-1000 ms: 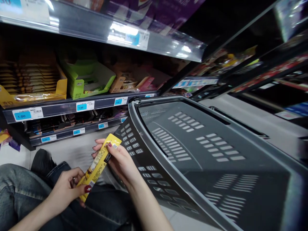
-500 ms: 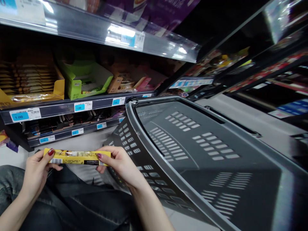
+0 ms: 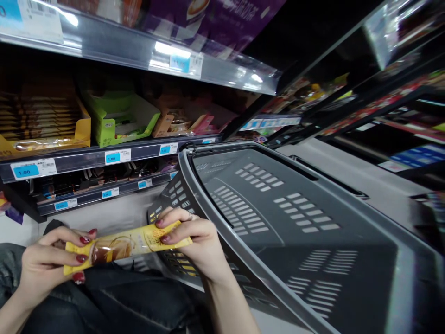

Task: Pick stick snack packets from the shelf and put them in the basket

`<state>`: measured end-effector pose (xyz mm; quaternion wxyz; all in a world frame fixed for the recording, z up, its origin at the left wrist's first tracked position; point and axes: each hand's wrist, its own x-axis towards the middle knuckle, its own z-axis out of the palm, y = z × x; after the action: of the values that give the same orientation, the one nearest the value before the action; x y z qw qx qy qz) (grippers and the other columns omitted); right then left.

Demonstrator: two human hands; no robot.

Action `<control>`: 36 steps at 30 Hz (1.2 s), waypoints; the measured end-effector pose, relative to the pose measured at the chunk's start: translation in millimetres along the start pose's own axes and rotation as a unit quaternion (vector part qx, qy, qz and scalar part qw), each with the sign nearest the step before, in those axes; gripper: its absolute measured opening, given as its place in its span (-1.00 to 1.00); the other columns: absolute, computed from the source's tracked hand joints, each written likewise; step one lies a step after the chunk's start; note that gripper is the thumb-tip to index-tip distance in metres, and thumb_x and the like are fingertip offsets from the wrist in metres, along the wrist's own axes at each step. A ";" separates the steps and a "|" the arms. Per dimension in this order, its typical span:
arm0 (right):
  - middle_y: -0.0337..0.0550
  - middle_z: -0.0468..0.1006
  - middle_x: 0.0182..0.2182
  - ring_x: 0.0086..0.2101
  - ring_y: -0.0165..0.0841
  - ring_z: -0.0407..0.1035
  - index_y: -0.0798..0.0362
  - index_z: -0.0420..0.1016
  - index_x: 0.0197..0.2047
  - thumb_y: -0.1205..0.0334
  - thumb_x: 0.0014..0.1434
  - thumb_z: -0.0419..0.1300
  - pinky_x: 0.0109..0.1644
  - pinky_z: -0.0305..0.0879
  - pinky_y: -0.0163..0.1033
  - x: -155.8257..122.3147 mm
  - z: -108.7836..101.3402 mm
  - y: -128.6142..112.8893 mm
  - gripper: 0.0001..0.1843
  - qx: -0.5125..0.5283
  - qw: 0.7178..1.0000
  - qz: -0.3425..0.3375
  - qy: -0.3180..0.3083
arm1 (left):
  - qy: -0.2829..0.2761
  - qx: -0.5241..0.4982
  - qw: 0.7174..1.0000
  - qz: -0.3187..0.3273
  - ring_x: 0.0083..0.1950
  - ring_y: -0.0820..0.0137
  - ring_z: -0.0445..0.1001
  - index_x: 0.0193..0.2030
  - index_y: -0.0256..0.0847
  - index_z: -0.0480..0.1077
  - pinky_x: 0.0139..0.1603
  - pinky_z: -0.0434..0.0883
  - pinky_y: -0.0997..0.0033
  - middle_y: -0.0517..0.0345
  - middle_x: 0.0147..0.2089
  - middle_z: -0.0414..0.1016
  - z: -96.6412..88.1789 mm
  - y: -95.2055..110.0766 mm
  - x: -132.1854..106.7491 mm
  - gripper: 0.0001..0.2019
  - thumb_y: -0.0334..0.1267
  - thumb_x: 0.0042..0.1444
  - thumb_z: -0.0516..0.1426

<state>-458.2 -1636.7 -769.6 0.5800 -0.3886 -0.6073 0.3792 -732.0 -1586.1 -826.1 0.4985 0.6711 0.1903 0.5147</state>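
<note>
Yellow and glossy, the long slim plastic sachet (image 3: 120,248) lies toward eight o'clock, the left hand (image 3: 40,266) pinching one end, the right hand (image 3: 203,241) the other, above dark denim-clad legs (image 3: 128,297). Toward four stands a slotted grey plastic basket (image 3: 313,243); toward ten, a bright-green cardboard box (image 3: 107,132).

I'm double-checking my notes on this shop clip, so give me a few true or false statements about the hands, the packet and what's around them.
1. The left hand and right hand both hold the yellow packet. True.
2. The green box is left of the yellow box. False: it is to the right.
3. The gray basket is to the person's right. True.
4. The packet lies inside the basket. False: both hands hold it outside.
</note>
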 end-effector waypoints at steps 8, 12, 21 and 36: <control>-0.19 0.55 -0.42 -0.34 -0.37 0.42 -0.09 0.62 -0.44 0.35 -0.06 0.34 -0.28 0.38 -0.30 0.4 3.0 1.6 -0.88 -0.004 0.999 0.038 0.018 | 0.047 0.114 0.992 -0.006 -0.25 0.29 0.56 -0.36 -0.04 0.56 -0.24 0.54 0.42 0.19 -0.28 0.60 -3.9 6.2 1.7 -0.76 -0.47 -0.16 0.27; -0.23 0.51 -0.58 -0.61 -0.49 0.36 0.02 0.59 -0.40 0.27 -0.04 0.32 -0.60 0.25 -0.45 -0.9 6.5 4.0 -0.94 0.047 0.981 0.168 0.081 | 0.176 0.062 0.958 -0.216 -0.53 0.37 0.53 -0.39 -0.13 0.56 -0.48 0.51 0.50 0.19 -0.48 0.60 8.0 3.3 0.6 -0.88 -0.32 -0.17 0.29; -0.28 0.41 -0.67 -0.71 -0.58 0.20 0.15 0.49 -0.47 0.14 -0.08 0.33 -0.67 0.10 -0.48 4.4 12.6 18.0 -0.77 0.057 0.953 0.237 0.178 | 0.100 -0.127 0.880 -0.446 -0.61 0.34 0.50 -0.48 -0.29 0.46 -0.65 0.43 0.52 0.15 -0.66 0.52 23.4 9.3 17.4 -0.76 -0.20 -0.26 0.33; -0.21 0.49 -0.48 -0.69 -0.62 0.19 0.15 0.49 -0.29 0.01 -0.11 0.32 -0.68 0.07 -0.53 4.5 28.3 28.3 -0.61 0.230 0.908 0.337 -0.095 | -0.172 -0.342 0.764 -0.520 -0.59 0.40 0.48 -0.50 -0.33 0.49 -0.58 0.40 0.49 0.07 -0.55 0.56 86.1 -26.6 -35.5 -0.88 -0.36 -0.25 0.28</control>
<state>-485.7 -1621.2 -794.7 0.4306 -0.3881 -0.3886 0.7162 -663.4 -1642.7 -864.6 0.9104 0.3320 0.2323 0.0834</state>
